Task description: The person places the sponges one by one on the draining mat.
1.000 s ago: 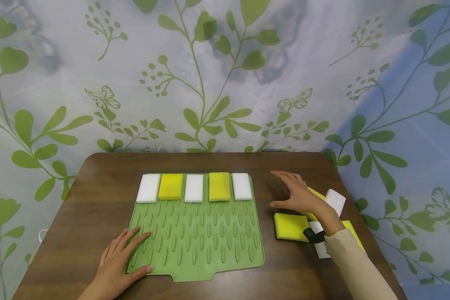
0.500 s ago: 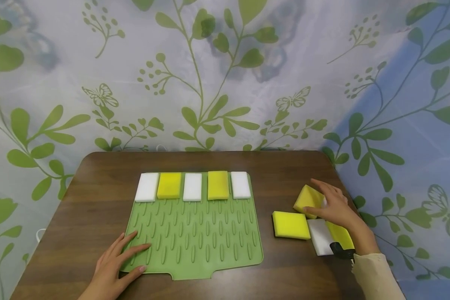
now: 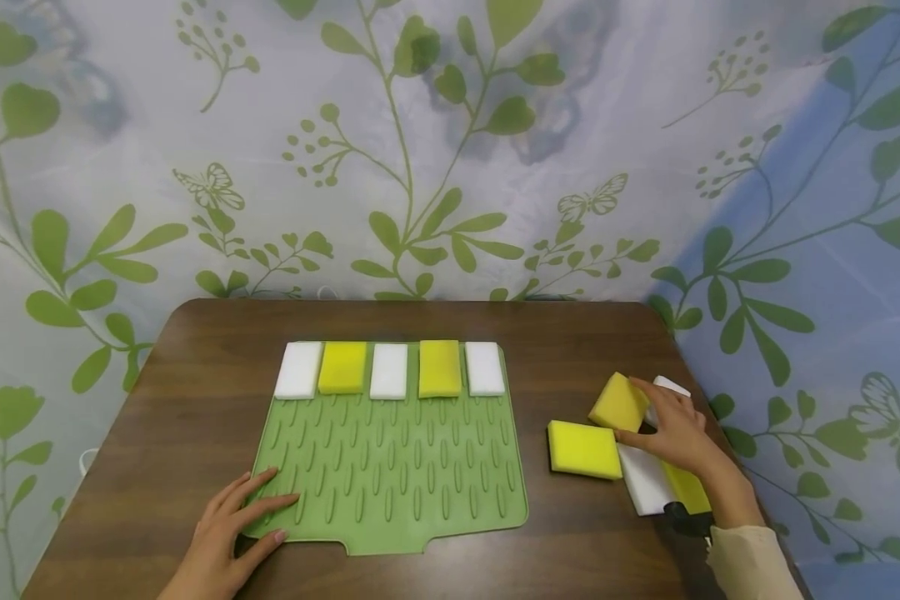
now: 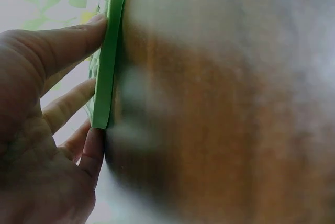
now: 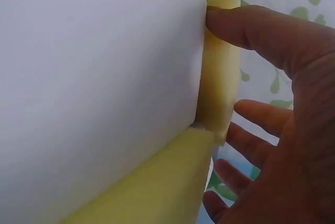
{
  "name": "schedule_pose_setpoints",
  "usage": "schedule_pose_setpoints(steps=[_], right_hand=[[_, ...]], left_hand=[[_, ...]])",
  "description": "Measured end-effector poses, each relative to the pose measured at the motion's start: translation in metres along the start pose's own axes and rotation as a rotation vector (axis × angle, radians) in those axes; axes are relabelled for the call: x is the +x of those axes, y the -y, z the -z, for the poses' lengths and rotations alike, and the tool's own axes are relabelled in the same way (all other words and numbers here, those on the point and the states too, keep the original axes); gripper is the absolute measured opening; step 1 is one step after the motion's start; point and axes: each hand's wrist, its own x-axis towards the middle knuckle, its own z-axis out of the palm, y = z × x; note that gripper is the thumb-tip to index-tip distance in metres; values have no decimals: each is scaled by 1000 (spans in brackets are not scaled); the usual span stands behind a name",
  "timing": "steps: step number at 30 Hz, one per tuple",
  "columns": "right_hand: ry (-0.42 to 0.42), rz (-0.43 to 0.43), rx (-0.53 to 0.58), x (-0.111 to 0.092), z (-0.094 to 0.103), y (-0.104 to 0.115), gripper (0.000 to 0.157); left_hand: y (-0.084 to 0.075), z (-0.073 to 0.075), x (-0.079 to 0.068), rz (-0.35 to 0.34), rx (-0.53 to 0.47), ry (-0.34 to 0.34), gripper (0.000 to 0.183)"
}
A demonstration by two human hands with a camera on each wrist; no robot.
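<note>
The right hand [image 3: 675,429] is at a duller yellow sponge [image 3: 615,406], a thick block with a matte, fine-pored look and squared edges, which sits askew on the brown wood-grained surface [image 3: 202,400], to the right of the green mat [image 3: 390,483]. The thumb touches this sponge and the index fingertip is at its far edge; the fingers are parted and bent, and I cannot tell whether they pinch it firmly. Around it lie a bright yellow sponge [image 3: 583,450] with a dark layer showing along its left edge, just in front; a white block [image 3: 645,481] closer to the person; another yellow sponge [image 3: 688,490], partly under the hand; and a second white block [image 3: 673,385], mostly hidden behind the fingers.

The left hand [image 3: 221,533] rests on the mat's near left corner, its fingers spread, with the thumb touching the rim. The mat is flat, covered with raised oblong ridges, and has a tab at its near edge. Along its far edge stands a row of five pieces [image 3: 388,371], white and yellow by turns, white at both ends. A pale sleeve [image 3: 753,562] covers the right forearm, and a black band [image 3: 684,520] shows at that wrist
</note>
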Motion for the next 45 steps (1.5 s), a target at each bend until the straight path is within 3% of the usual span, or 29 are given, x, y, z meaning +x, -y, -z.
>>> schedule_pose_setpoints(steps=[8,16,23,37,45], right_hand=[[-26,-1,-5,-3,-1,-5,106],[-94,11,29,-6,3,-6,98],[-186,191,63,-2,5,12,91],[-90,227,51,5,-8,67,92],[-48,273,41,11,-19,93,92]], left_hand=[[1,-1,-1,-23,-42,-37,54],[-3,1,3,-13,-38,-25,55],[-5,0,2,-17,-25,-39,58],[-11,0,0,76,-1,-17,56],[-12,1,-1,75,-13,-18,54]])
